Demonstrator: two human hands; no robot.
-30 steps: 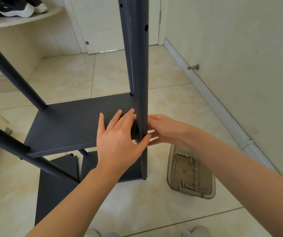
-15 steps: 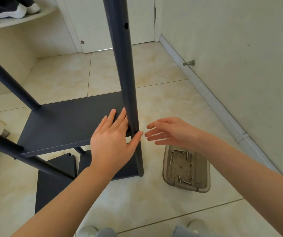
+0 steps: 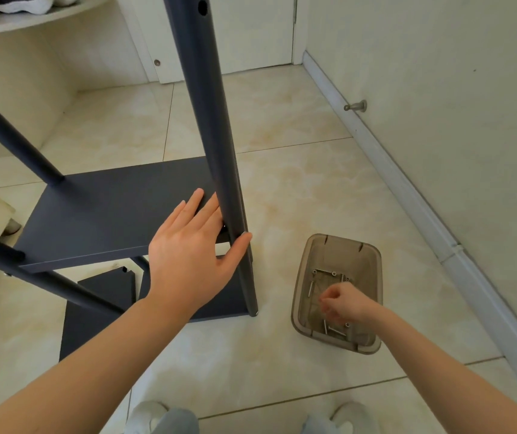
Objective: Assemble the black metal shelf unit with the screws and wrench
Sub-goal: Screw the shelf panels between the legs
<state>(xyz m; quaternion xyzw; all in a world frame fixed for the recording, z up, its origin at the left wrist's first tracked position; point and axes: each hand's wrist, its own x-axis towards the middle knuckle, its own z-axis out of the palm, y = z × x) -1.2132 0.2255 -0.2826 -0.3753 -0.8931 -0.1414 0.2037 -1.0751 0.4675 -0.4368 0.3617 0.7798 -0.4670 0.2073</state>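
Beige tile floor [image 3: 297,189], white wall [image 3: 438,73]; left hand [image 3: 188,261] flat on shelf [image 3: 110,214]; right hand [image 3: 344,303] in tray [image 3: 373,255], grip unclear.

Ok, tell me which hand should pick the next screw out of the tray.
Right. The right hand is down inside the tray, fingers curled above the loose screws. The left hand is busy, flat on the shelf panel with its thumb across the upright post, apparently steadying both.
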